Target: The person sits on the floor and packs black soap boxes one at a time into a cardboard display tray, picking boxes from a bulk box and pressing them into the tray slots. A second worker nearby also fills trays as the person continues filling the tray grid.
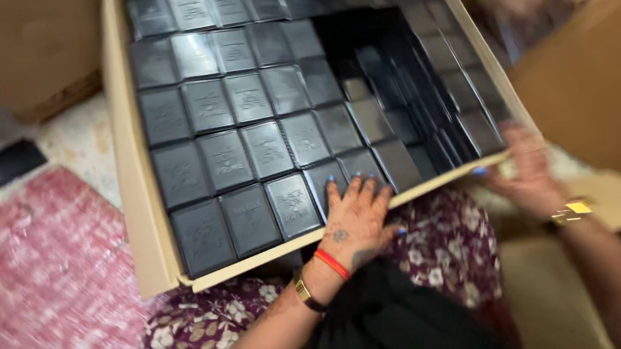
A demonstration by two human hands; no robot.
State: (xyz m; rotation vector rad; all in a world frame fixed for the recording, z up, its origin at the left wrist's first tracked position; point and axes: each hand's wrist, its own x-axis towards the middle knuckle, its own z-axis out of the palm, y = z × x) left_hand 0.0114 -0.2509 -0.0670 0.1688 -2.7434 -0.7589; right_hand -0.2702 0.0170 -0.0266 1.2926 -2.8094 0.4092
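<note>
A large open cardboard box (131,175) rests tilted on my lap, packed with rows of small flat black boxes (244,98). At its right side there is a deep gap (366,42) where more black boxes stand on edge. My left hand (356,219) lies over the near rim, with the fingers spread on the nearest black boxes and the thumb outside the wall. My right hand (523,171), blurred, clasps the box's near right corner.
Pink bubble wrap (36,288) lies on the floor at the left. A single black box (11,161) sits on the floor beyond it. Other cardboard cartons stand at the upper left (22,50) and at the right (602,81).
</note>
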